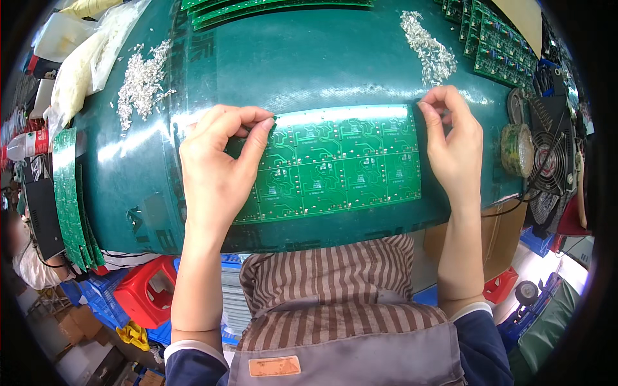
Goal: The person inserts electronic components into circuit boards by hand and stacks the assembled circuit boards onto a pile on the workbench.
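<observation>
A green circuit board panel (341, 168) lies flat on the green table mat, marked off into several repeated sections. At its upper left corner, my left hand (219, 157) is closed in a pinch, thumb and forefinger meeting over the board's edge. Just off the upper right corner, my right hand (456, 138) also pinches with thumb and forefinger. Anything between either pair of fingertips is too small to make out. Beyond my right hand lies a loose pile of tiny clear parts (430, 51). A similar pile (141, 82) is spread beyond my left hand.
Stacked green boards stand at the far edge (277, 8), at the far right (499, 48) and on the left edge (72, 199). A tape roll (517, 149) sits by a black fan (550, 163) on the right. A red stool (147, 293) is below the table.
</observation>
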Motion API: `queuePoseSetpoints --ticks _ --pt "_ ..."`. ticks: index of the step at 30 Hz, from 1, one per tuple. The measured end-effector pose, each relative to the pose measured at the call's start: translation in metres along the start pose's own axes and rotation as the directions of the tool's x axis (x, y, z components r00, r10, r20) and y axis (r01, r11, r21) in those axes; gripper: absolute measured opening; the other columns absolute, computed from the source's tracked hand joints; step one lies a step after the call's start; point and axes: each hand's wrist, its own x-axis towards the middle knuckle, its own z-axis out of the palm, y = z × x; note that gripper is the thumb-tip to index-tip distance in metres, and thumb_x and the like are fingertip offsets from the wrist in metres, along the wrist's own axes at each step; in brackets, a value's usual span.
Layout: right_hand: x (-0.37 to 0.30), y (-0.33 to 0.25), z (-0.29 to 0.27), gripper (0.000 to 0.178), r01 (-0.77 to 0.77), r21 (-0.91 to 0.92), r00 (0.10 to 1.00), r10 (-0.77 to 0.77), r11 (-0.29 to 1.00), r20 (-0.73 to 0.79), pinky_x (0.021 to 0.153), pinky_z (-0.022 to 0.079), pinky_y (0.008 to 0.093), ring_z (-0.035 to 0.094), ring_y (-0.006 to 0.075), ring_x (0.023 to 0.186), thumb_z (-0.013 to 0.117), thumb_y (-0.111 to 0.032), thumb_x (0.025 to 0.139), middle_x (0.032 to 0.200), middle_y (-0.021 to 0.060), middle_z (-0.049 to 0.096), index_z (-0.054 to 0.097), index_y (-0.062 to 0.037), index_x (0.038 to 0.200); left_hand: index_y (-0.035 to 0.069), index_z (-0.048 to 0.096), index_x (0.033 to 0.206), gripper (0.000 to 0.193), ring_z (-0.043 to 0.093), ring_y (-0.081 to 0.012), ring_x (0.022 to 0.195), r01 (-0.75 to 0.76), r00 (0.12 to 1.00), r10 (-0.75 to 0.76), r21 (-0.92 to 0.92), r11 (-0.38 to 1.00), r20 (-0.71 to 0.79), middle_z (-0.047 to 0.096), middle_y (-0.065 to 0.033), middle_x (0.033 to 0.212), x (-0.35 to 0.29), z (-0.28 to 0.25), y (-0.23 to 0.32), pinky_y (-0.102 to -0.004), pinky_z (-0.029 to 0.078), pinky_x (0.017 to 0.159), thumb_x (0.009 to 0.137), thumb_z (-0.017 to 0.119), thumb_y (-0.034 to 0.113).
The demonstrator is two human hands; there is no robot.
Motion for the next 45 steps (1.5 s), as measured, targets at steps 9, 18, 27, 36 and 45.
queuePoseSetpoints --ticks 9,18,27,36,45 --pt "0.003 -0.022 0.021 0.009 0.217 0.216 0.974 -0.225 0.952 0.013 0.068 0.051 0.0331 0.064 0.0253 0.077 0.064 0.004 0.086 0.086 0.0108 0.068 0.069 -0.0015 0.092 0.000 0.072 0.095 0.009 0.057 -0.0115 0.073 -0.004 0.997 -0.002 0.074 0.997 0.083 0.068 -0.0039 0.084 0.005 -0.003 0.001 -0.0253 0.047 0.071 0.086 0.073 0.003" --pt "-0.003 -0.027 0.036 0.010 0.113 0.304 0.993 -0.114 0.946 -0.013 0.068 0.052 0.0326 0.063 0.0236 0.075 0.065 0.003 0.086 0.085 0.0097 0.068 0.069 -0.0021 0.094 0.006 0.074 0.088 0.007 0.061 -0.0188 0.071 -0.067 0.997 0.063 0.101 0.993 0.044 0.067 -0.0038 0.079 0.005 -0.001 0.000 -0.0333 0.043 0.078 0.082 0.075 0.009" --pt "0.001 -0.030 0.030 0.005 0.091 0.226 0.993 -0.105 0.970 0.049 0.073 0.053 0.0342 0.065 0.0247 0.078 0.068 -0.002 0.085 0.083 0.0117 0.067 0.066 0.0001 0.089 0.009 0.071 0.090 0.007 0.060 -0.0226 0.081 -0.312 0.948 0.252 0.407 0.858 0.194 0.063 -0.0026 0.083 0.013 -0.010 0.015 -0.0408 0.036 0.086 0.083 0.073 0.009" --pt "0.005 -0.030 0.028 0.007 0.071 0.162 0.988 -0.092 0.984 0.125 0.075 0.053 0.0357 0.066 0.0271 0.082 0.069 -0.004 0.085 0.087 0.0139 0.068 0.066 0.0011 0.089 0.009 0.072 0.088 0.005 0.060 -0.0212 0.082 -0.369 0.929 0.320 0.408 0.835 0.185 0.064 -0.0012 0.083 0.012 -0.009 0.012 -0.0425 0.036 0.088 0.083 0.073 0.010" --pt "0.004 -0.032 0.032 0.007 0.107 0.156 0.989 -0.122 0.982 0.089 0.071 0.051 0.0337 0.063 0.0259 0.077 0.070 -0.002 0.084 0.083 0.0121 0.066 0.065 0.0003 0.087 0.013 0.078 0.090 0.010 0.064 -0.0183 0.081 -0.231 0.973 0.220 0.332 0.914 0.071 0.069 -0.0011 0.085 0.002 -0.009 0.005 -0.0354 0.037 0.085 0.080 0.079 0.011"
